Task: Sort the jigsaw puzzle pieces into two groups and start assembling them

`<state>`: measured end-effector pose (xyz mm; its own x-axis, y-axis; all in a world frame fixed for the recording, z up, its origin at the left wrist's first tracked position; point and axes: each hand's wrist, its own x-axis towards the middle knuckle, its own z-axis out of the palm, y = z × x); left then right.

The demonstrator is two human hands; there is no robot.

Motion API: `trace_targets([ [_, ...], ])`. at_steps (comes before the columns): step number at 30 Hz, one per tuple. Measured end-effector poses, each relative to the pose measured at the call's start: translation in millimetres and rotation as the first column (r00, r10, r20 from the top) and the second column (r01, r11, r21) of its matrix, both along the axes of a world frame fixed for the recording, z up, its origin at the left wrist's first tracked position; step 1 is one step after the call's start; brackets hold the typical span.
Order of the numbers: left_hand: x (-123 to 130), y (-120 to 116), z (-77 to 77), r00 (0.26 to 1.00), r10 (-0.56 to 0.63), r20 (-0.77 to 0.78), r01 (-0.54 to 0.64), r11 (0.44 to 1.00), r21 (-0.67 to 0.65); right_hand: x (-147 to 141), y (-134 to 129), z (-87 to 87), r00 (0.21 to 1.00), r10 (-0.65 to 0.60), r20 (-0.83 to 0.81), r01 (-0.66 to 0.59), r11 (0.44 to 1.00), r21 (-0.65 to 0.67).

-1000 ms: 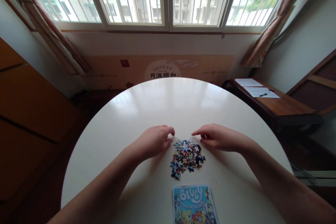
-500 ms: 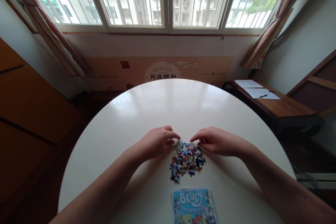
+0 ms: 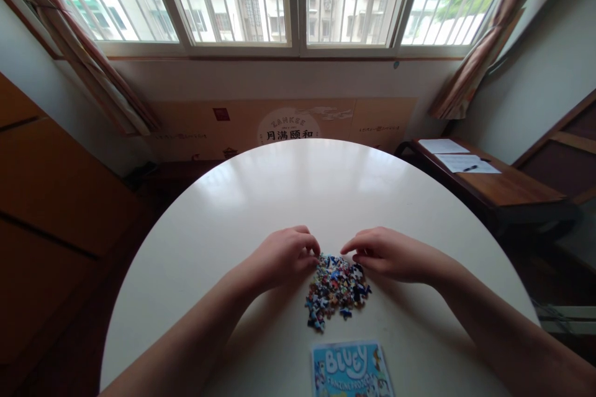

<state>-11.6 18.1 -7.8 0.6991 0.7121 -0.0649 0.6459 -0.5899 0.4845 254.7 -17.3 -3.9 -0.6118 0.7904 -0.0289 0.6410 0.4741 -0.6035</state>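
A heap of small multicoloured jigsaw puzzle pieces (image 3: 336,288) lies on the white round table (image 3: 261,192). At the heap's upper left edge is my left hand (image 3: 288,254), fingers bent, with the index fingertip and thumb close to the pieces and a small gap between them. My right hand (image 3: 384,252) rests by the upper right edge, index finger pointing inward and thumb apart below it; no piece shows in it. Nearer to me lies a blue card or box lid (image 3: 351,369) reading "BLUEY", cut off by the lower frame edge.
To the right stands a wooden side table (image 3: 516,189) with paper sheets (image 3: 460,163) and a pen (image 3: 470,168). Behind the round table are a printed beige panel (image 3: 186,118) and barred windows (image 3: 233,0). An orange-brown cabinet (image 3: 51,192) stands at left.
My left index finger has curled down toward the thumb beside the heap. My right hand has stayed nearly in place. The heap and card appear slightly lower and farther right as the view shifted.
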Motion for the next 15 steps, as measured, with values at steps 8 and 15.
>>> trace_targets([
  [8, 1, 3, 7.3, 0.998, 0.069, -0.003, -0.069, 0.987, -0.148, 1, 1, -0.8, 1.000, -0.001, -0.016, 0.001, 1.000, -0.006],
  [15, -15, 16, 13.5, 0.961, 0.271, -0.059, -0.277, 0.933, -0.231, 2, 1, -0.7, 1.000, -0.002, -0.019, 0.002, 1.000, -0.025],
])
